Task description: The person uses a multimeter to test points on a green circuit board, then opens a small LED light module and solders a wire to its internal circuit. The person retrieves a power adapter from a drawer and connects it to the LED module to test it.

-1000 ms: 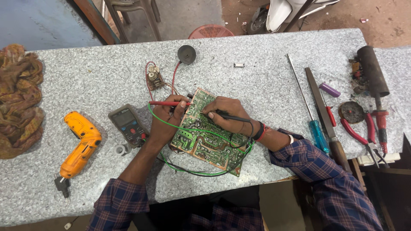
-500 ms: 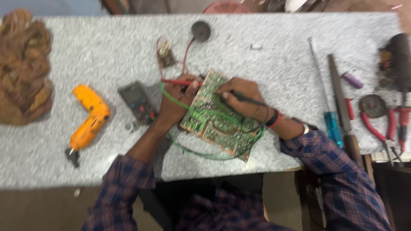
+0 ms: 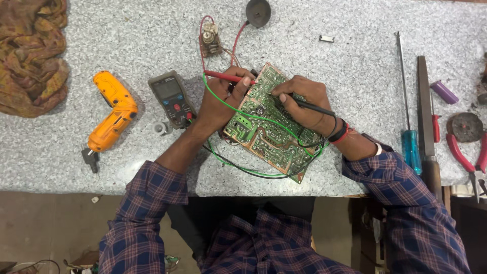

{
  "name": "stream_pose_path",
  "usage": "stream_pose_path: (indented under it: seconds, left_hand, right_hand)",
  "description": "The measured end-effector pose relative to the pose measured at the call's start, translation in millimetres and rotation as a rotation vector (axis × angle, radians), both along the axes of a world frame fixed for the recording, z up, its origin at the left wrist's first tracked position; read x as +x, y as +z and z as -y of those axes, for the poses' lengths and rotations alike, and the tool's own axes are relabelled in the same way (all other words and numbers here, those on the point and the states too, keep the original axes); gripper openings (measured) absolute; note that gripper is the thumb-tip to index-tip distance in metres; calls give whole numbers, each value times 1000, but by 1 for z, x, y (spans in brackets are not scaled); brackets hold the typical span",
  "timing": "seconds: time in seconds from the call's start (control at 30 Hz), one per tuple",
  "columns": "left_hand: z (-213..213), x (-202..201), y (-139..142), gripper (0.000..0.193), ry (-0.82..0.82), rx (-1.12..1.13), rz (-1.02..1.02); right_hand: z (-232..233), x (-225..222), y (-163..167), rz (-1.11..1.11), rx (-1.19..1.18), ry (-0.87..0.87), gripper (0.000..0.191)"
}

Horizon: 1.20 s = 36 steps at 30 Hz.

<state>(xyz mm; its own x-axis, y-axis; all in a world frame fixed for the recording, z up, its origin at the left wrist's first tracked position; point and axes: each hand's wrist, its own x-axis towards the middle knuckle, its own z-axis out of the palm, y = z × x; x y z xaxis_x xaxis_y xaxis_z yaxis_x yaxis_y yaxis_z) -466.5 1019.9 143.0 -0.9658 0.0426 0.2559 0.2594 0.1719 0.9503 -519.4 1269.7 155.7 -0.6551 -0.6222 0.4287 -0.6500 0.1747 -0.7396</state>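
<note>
Presently, the left hand grips a red probe and the right hand a black probe, both tips on the green circuit board lying mid-bench; testing appears underway beside the grey multimeter.

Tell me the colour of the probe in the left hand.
Red probe, head view.
</note>
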Motion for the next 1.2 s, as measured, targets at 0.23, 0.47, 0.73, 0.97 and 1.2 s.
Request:
stream_pose_path:
  seconds: [0.23,0.47,0.73,0.97,1.2]
  left_hand:
    - [3,-5,1,25,10,9,20]
    - [11,-9,6,24,39,-73,-38]
    - [5,-25,24,25,16,-93,-58]
    - [-2,-34,40,25,30,-117,-34]
    - [-5,-39,45,26,28,-103,-30]
  right_hand:
    - [7,-5,3,94,24,-135,14]
    - [13,-10,2,73,-27,-141,13]
    - [8,-25,11,152,-19,-238,18]
    - [-1,-39,17,109,60,-283,21]
    - [-4,-39,34,21,-50,-153,20]
